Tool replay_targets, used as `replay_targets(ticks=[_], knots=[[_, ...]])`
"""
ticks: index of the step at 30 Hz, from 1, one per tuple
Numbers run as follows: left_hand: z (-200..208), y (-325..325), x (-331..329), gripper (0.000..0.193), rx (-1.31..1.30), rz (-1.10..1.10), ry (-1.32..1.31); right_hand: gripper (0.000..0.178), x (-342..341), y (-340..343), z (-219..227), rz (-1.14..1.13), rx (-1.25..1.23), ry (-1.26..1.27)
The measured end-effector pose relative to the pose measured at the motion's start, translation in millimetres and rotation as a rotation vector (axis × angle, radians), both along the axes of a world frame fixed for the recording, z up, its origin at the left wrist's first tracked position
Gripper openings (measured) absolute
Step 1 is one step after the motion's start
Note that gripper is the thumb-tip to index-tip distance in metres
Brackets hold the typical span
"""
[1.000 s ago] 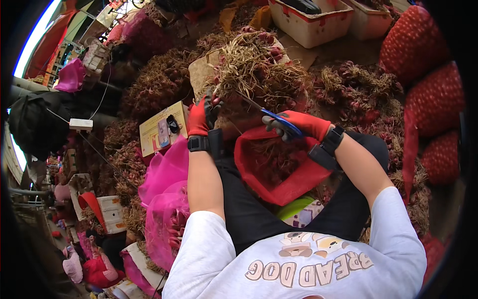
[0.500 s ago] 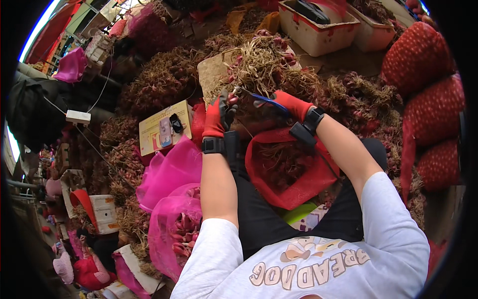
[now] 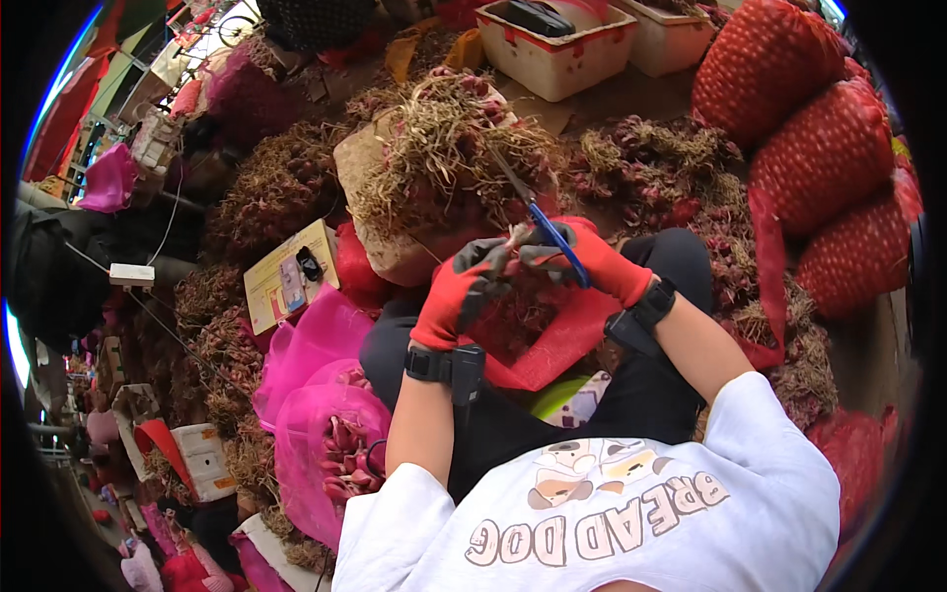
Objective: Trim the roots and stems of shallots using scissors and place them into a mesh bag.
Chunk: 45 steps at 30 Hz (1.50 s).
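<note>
"Trimming dried stems seems the step in hand?"

"I'd judge so. Mid-frame, the left hand (image 3: 464, 286), gloved red with grey fingers, curls narrowly beside a pale, dry stem end (image 3: 517, 235); whether it grips, I can't tell. The right hand (image 3: 597, 261), gloved alike, holds blue-handled scissors (image 3: 543, 219), blades pointing up-frame."

"Next move calls for?"

"Turning the blades, clear of those fingertips, I'd say."

"Containers?"

"Lower left, a bright-pink mesh bag (image 3: 296, 424) holding red-purple bulbs (image 3: 345, 454); lower centre, an open red mesh bag (image 3: 541, 363), contents half hidden; upper centre, a white box (image 3: 562, 74) holding something black (image 3: 541, 17); right, bulging red net sacks (image 3: 819, 158)."
</note>
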<state>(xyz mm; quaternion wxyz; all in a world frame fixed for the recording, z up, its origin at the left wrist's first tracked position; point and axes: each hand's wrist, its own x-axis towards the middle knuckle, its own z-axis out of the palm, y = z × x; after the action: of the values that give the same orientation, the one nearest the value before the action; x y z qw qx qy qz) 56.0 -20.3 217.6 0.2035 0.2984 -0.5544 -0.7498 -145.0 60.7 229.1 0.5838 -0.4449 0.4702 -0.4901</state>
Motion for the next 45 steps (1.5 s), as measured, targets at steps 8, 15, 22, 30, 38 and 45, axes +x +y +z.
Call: replay_targets(ticks=[8, 15, 22, 30, 38, 45], knots=[[-41.6, 73.5, -15.7, 0.036, -0.106, 0.185, 0.046, 0.025, -12.0, 42.8, -66.1, -0.259, 0.227, -0.680], [-66.1, 78.7, -20.2, 0.033, -0.283, 0.158, 0.032, 0.027, 2.5, 47.7, -57.6, -0.068, 0.097, 0.030], [-70.4, 69.5, -10.6, 0.029, 0.405, 0.115, 0.132, 0.025, -7.3, 45.3, -57.4, -0.341, 0.220, -0.298], [-82.4, 71.8, -14.6, 0.027, 0.186, 0.136, 0.184, 0.020, 11.6, 51.6, -59.5, -0.143, -0.040, 0.277], [-95.0, 66.6, -8.0, 0.027, -0.173, 0.085, -0.025, 0.018, -8.3, 51.3, -97.8, -0.442, 0.275, -0.139], [-104.8, 64.2, -12.7, 0.031, 0.744, 0.102, 0.506, 0.020, 7.7, 61.1, -80.3, -0.142, 0.181, -0.028]])
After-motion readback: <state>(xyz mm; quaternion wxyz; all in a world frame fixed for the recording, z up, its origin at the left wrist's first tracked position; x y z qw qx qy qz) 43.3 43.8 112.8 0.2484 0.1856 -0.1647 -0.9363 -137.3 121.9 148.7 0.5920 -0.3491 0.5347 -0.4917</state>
